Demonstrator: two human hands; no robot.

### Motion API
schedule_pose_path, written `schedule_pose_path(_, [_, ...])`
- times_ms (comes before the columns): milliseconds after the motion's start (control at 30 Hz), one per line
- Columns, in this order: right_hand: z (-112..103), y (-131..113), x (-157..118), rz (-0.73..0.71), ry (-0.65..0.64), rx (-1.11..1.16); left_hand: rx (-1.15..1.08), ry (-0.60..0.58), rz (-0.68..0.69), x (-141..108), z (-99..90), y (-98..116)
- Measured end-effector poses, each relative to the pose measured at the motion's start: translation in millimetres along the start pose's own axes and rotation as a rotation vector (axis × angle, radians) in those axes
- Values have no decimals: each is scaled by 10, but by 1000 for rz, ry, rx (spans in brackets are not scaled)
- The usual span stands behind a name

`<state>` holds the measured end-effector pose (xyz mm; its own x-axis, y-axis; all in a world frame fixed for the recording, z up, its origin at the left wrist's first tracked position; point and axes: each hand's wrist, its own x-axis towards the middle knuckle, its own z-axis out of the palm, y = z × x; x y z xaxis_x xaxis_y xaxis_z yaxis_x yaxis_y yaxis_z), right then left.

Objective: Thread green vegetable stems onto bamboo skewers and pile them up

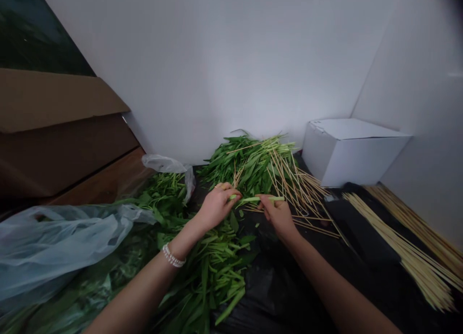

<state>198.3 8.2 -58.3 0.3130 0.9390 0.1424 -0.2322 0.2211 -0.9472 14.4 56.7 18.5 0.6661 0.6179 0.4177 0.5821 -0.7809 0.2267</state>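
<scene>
Both hands meet over the middle of the work area on a pale green vegetable stem (252,199), which looks like water spinach. My left hand (219,203) has its fingers closed round the left end. With thumb and fingers pinched, my right hand (279,215) grips the stem further right, and its tip sticks out past the knuckles. Below my left forearm lies a heap of loose leafy greens (220,264). Just beyond the hands is a pile of greens (246,162), with thin wooden skewers (289,179) lying over and beside its stems.
Bundled skewers (405,257) lie at the right by a black pad (361,230). A white box (356,155) stands behind them against the wall. Clear plastic bags (72,242) with greens fill the left, near a cardboard box (54,112). Black plastic (275,281) covers the floor.
</scene>
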Motion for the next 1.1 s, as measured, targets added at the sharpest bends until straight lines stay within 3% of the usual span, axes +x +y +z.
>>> schedule_pose_path(233, [-10,12,-14,-9,-20,-12,195,-224,124,-34,124,27])
schedule_pose_path(533, [5,-63,-37,-10,-80,5,441,-195,127,-40,187,15])
schedule_pose_path(633, [33,-52,-60,-7,-118,18,237,-102,-8,21,193,-13])
schedule_pose_path(733, [24,-29,-44,26,-146,94,-172,73,-287,114,144,-164])
schedule_pose_path(867, [-73,-10,59,64,-45,261,-321,289,-461,150,-95,-487])
schedule_pose_path(1000, [-149,9,138,160,0,421,-558,414,-472,30,-532,-683])
schedule_pose_path(1100, [-151,40,145,245,-46,510,-534,457,-428,-92,-876,-674])
